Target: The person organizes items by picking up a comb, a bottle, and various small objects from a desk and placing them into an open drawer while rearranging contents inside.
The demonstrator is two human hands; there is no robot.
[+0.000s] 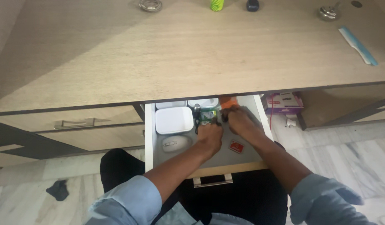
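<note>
Pale wood-grain laminate covers the table point(180, 54), which fills the upper part of the head view, half in shadow on the left and brighter on the right. Along its far edge stand a glass dish point(150, 5), a green bottle point(216, 5), a dark small object point(252, 5) and a shiny metal piece point(328, 13); a light blue comb point(359, 46) lies near the right end. Under the table top an open drawer point(259, 121) with white walls and a grey bottom is pulled out toward the person. Both hands reach into it. The left hand point(210, 135) and the right hand point(239, 121) meet at a small green packet point(208, 116) near the back middle of the drawer; the fingers of each hand curl around it or just beside it, though the exact grip is too small and blurred to tell. To the left in the drawer sit a white lidded box point(173, 120) and, nearer the person, a white computer mouse point(174, 144). A small red card point(236, 146) lies on the drawer bottom under the right forearm, and something orange point(226, 100) shows at the back. Left of the drawer are closed drawer fronts with a metal handle point(73, 123). The floor is pale marble tile point(350, 154); a dark cloth point(58, 190) lies on it at left, and a pink and white carton point(284, 102) stands under the table at right
</note>
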